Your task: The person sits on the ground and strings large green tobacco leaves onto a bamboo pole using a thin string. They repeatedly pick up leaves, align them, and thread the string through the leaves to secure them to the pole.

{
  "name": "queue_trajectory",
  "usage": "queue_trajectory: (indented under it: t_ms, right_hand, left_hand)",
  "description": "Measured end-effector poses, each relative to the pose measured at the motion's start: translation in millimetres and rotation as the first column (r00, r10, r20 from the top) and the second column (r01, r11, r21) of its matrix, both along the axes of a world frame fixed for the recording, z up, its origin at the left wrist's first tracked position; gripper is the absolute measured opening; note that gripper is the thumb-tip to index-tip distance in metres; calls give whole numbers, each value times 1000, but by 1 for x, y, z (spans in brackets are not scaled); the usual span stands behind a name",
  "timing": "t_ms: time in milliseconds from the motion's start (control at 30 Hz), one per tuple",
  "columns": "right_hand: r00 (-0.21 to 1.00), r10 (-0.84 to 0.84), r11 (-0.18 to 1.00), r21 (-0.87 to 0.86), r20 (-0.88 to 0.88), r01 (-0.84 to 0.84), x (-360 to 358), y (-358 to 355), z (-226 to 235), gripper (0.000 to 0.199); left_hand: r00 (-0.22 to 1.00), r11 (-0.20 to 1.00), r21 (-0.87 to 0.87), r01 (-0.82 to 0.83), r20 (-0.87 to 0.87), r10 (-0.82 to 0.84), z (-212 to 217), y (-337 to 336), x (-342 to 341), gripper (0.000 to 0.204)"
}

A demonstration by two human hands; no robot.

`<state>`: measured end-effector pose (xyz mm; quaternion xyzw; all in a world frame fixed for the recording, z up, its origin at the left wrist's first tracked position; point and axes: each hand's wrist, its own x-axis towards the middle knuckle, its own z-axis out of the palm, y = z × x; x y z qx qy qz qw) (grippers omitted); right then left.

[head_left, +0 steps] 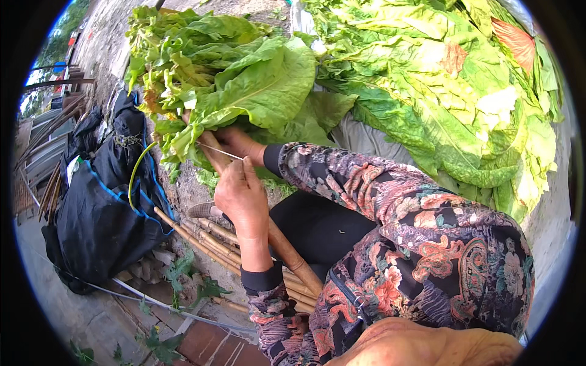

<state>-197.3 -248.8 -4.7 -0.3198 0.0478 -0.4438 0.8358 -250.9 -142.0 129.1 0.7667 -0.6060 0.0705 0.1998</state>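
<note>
A wooden pole (295,259) slants from my lap up to a thick bunch of large green leaves (244,79), which hangs along its far end. My left hand (240,194) is closed beside the pole, its thumb and forefinger pinching a thin white string (221,150). The string runs taut across the pole towards the leaves. On the pole's other side, my right hand (239,144) reaches in under the lowest big leaf. Its fingers are mostly hidden by the leaf and the pole, so their grip does not show.
A large heap of yellow-green leaves (439,104) lies on grey sheeting (372,139) at the right. Several bamboo poles (210,247) rest on the ground left of my legs. Beyond them sits a black cloth bundle (101,226) with blue edging, next to a curved yellow-green strip (135,174).
</note>
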Motion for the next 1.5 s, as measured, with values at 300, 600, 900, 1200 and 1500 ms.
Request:
queue_trajectory:
  t_ms: [300,600,900,1200,1500]
  right_hand:
    - [197,-852,452,-872,-485,-190,-294,-39,-80,10]
    - [-660,-582,806,-447,-475,-388,-468,-29,-115,77]
    - [-584,-663,720,-612,-467,-328,-509,-16,-111,47]
    - [-389,-566,823,-523,-727,-221,-418,-41,-17,44]
    - [-363,-543,755,-251,-757,-606,-425,30,-81,39]
  left_hand:
    - [954,995,89,53,-298,-24,-21,-19,-16,15]
    - [953,999,35,15,-302,-4,-18,-18,-11,19]
    - [972,1000,18,-22,-232,26,-17,-17,-7,22]
    - [977,996,81,24,-213,-6,-16,-24,-15,21]
    - [985,988,152,-40,-163,65,-15,-17,-9,23]
